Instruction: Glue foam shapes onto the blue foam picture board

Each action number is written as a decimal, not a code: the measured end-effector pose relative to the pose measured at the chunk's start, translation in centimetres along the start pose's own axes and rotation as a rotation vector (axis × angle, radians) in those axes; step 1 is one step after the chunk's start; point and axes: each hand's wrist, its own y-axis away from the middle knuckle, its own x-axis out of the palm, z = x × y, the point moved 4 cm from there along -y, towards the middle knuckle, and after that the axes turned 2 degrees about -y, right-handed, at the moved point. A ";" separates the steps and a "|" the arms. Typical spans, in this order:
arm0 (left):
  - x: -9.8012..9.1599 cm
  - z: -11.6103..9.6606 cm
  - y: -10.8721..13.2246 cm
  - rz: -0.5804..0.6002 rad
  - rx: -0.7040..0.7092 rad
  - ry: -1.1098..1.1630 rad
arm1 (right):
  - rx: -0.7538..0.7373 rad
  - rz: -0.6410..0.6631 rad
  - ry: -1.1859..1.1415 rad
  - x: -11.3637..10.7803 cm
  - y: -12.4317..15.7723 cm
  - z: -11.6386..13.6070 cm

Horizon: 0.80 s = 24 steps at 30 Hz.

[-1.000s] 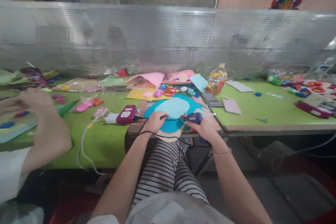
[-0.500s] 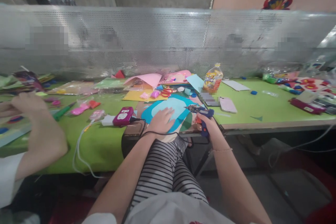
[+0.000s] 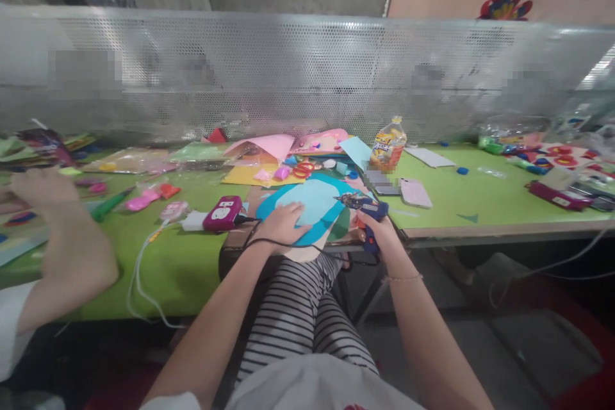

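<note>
My left hand (image 3: 282,223) lies flat with its fingers spread on a light blue foam shape (image 3: 314,200) that sits on a darker blue one (image 3: 269,208) at the table's near edge. My right hand (image 3: 373,230) is closed round the grip of a blue glue gun (image 3: 369,210). The gun's nozzle points left at the right edge of the foam shapes. A black cable (image 3: 288,245) runs from the gun under my left wrist.
Another person's arm (image 3: 57,237) reaches over the green table (image 3: 451,205) at the left. A magenta power strip (image 3: 221,213), red scissors (image 3: 307,169), a juice bottle (image 3: 388,143), a pink phone (image 3: 414,192) and foam scraps lie around. A perforated metal screen (image 3: 307,77) stands behind.
My left hand went from a curled grip at the foam's near edge to lying flat on it. My right hand drew the glue gun rightward, off the foam.
</note>
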 end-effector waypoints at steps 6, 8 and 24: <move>-0.4 1.8 1.1 0.036 0.033 0.089 | 0.082 0.000 0.109 -0.5 0.1 -0.5; -0.7 1.6 1.1 0.014 0.028 0.063 | 0.060 0.040 0.170 -0.3 0.3 -0.1; -0.1 -0.7 0.6 -0.078 0.173 0.015 | 0.042 0.109 0.008 1.3 2.5 0.3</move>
